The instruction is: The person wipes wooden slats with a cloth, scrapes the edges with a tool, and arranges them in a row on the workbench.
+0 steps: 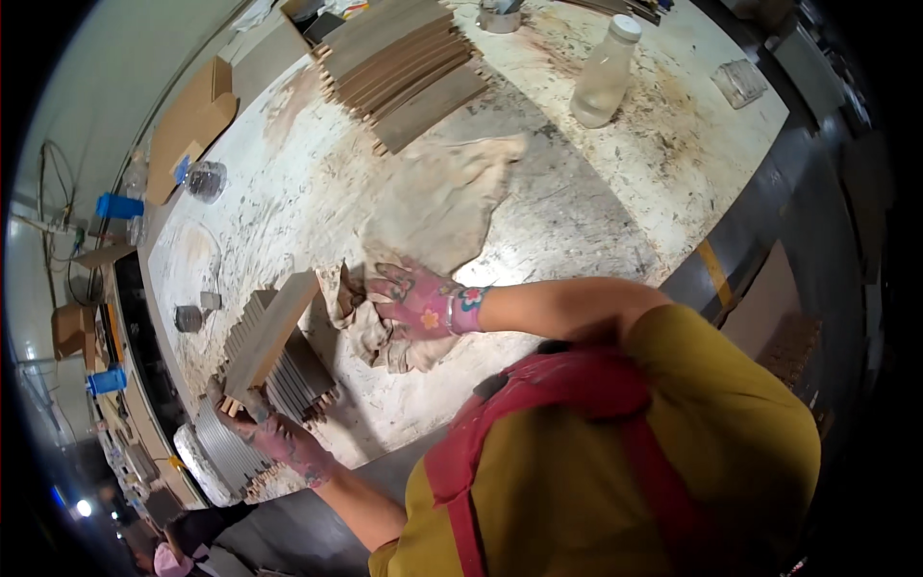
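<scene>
My left hand (284,444), in a pink patterned glove, grips the lower end of a wooden board (274,337). The board is tilted up above a stack of similar grey-brown boards (306,377) with dowel pegs at their ends. My right hand (423,303), in a pink flowered glove, rests on a crumpled beige rag (385,348), its fingers curled into the cloth and partly hidden by it. Part of the rag is stained dark brown. Just beyond it, a larger pale cloth (437,207) lies spread on the table.
The stained white worktable (288,216) carries another stack of pegged boards (399,62) at the far side. A clear bottle with a white cap (604,77) stands far right. Near the left edge are a plastic jar (205,181), a small dark container (187,318) and a cardboard box (189,125).
</scene>
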`<action>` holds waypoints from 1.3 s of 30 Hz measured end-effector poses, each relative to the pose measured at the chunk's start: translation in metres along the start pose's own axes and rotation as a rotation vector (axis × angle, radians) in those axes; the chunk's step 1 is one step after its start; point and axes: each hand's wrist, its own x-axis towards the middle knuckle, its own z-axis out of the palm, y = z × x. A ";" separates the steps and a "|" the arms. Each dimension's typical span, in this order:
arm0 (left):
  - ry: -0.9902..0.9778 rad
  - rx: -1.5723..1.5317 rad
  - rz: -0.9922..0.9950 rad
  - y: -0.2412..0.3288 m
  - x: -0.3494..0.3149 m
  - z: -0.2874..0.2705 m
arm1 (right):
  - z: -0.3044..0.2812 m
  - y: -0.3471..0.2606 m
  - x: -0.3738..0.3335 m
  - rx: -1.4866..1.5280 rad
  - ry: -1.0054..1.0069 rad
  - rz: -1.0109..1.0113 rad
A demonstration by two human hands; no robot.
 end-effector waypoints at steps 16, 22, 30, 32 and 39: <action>-0.260 -0.318 -0.227 -0.033 -0.042 0.100 | -0.100 0.153 -0.487 -0.127 -0.245 1.345; -0.598 -0.114 -0.043 -0.033 -0.077 0.130 | -0.179 0.086 -0.361 -0.207 0.294 1.022; -0.734 -0.092 -0.208 -0.020 -0.110 0.147 | -0.072 0.004 -0.105 0.056 0.380 0.132; -0.744 0.017 -0.144 -0.031 -0.107 0.144 | -0.022 0.005 -0.094 -0.041 0.357 0.154; -0.781 0.459 0.007 -0.009 -0.100 0.139 | -0.049 0.178 -0.149 -0.208 0.294 0.943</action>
